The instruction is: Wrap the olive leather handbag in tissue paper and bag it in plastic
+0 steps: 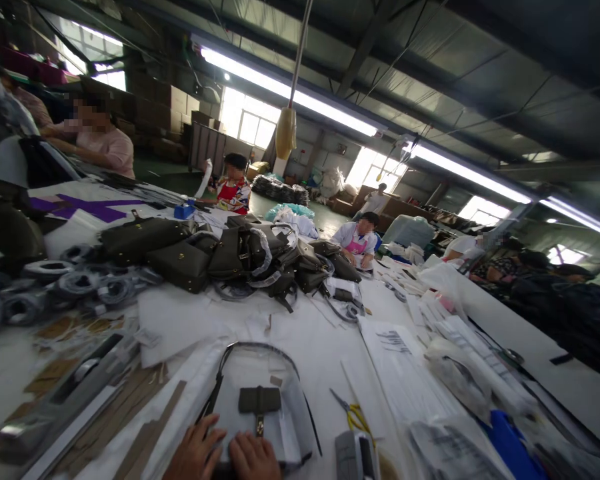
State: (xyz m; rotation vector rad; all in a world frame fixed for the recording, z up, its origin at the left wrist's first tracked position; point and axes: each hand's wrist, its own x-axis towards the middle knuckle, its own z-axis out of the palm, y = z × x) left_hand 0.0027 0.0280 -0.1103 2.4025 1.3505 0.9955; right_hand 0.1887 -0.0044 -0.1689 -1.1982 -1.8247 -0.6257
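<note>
A see-through bag [245, 367] with dark edging lies on the white table just in front of me. On its front is a dark olive flap [267, 400] with a narrow strap and a metal clasp [260, 425]. My left hand [196, 448] rests at the bag's lower left side, fingers stretched out and slightly apart. Beside it, my right hand [254, 456] lies on the lower front below the clasp, fingers extended over the clear material. Both thumbs are hard to make out.
Yellow-handled pliers [355, 415] and a grey device [355, 455] lie to the right. Dark olive bags [240, 250] are heaped across the table, with wrapped strap rolls [80, 283] at left. Brown strips [150, 427] lie nearby. Several people sit or stand farther off.
</note>
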